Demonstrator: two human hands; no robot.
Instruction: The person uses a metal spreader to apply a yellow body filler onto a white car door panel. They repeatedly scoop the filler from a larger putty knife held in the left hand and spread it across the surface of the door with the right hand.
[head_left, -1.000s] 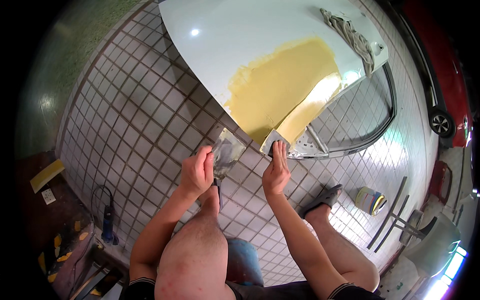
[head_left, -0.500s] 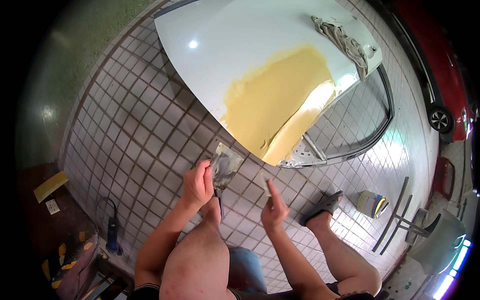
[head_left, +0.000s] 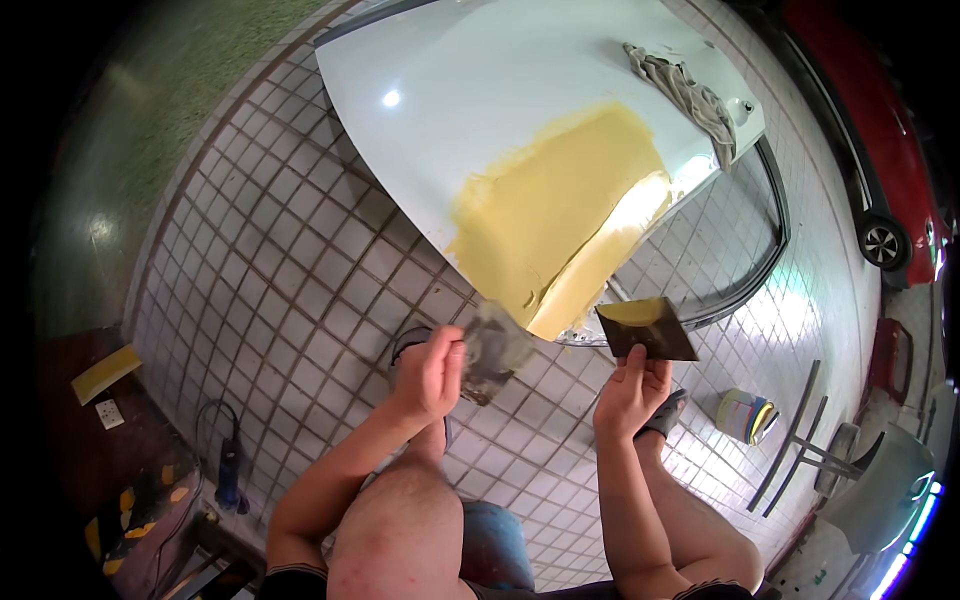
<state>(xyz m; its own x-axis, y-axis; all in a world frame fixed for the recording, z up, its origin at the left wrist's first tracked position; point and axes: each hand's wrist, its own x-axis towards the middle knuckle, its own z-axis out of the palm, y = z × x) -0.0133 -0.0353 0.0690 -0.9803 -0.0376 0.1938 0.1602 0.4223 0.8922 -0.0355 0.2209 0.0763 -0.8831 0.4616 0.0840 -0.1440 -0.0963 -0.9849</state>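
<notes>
My left hand (head_left: 430,378) grips a grey, putty-smeared mixing plate (head_left: 495,355) by its left edge, just off the near corner of the car door. In my right hand (head_left: 632,393) is a dark flat spreader (head_left: 660,335), pinched between thumb and fingers, with yellow filler along its upper edge. Ahead lies the white car door (head_left: 430,120), its near right part coated with a broad patch of yellow body filler (head_left: 560,200). The filler has a ridge near the door's crease. Both tools are held apart, close to the door's near end.
A crumpled grey rag (head_left: 690,95) lies on the door's far right. On the tiled floor to the right stand a filler can (head_left: 745,415) and a metal stand (head_left: 800,440). A blue power tool (head_left: 230,475) with a cord is at left; a red car (head_left: 870,130) is at far right.
My right hand has moved right and up, and its spreader has turned from edge-on to flat, showing yellow filler. My left hand and the plate have shifted right.
</notes>
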